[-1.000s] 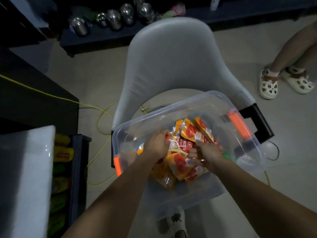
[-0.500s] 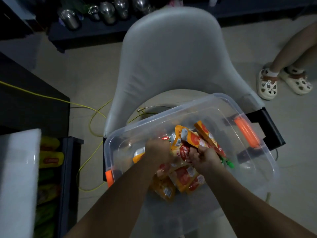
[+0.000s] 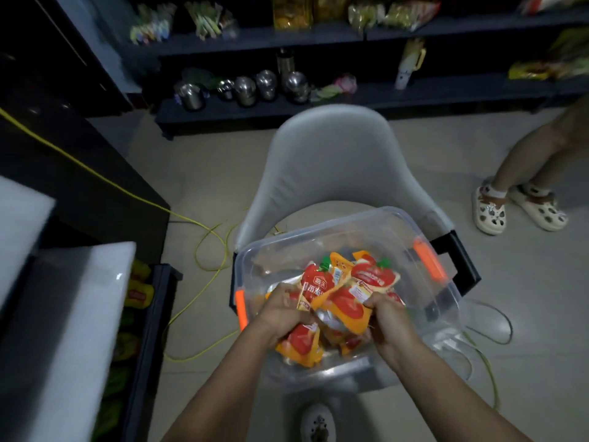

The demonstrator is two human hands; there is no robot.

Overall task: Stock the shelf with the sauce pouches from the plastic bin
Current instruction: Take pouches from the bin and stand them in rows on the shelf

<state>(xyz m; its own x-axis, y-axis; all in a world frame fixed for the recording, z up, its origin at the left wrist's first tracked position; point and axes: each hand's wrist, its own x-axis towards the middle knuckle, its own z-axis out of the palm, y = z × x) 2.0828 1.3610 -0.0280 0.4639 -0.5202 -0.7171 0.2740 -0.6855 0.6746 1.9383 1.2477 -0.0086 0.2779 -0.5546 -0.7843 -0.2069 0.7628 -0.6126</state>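
Both left hand (image 3: 280,315), right hand (image 3: 389,319): fingers (image 3: 374,304) curled round sauce pouches (image 3: 345,303) bunched between them, over plastic bin (image 3: 350,225).

both forearms reach forward, left hand (image 3: 282,309) and right hand (image 3: 387,317) with fingers curled tight, gripping.

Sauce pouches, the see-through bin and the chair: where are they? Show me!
sauce pouches (image 3: 345,306): head view, on the red tomato print of the middle pouch.
plastic bin (image 3: 425,263): head view, on its right orange latch.
chair (image 3: 331,161): head view, on the middle of the grey backrest.
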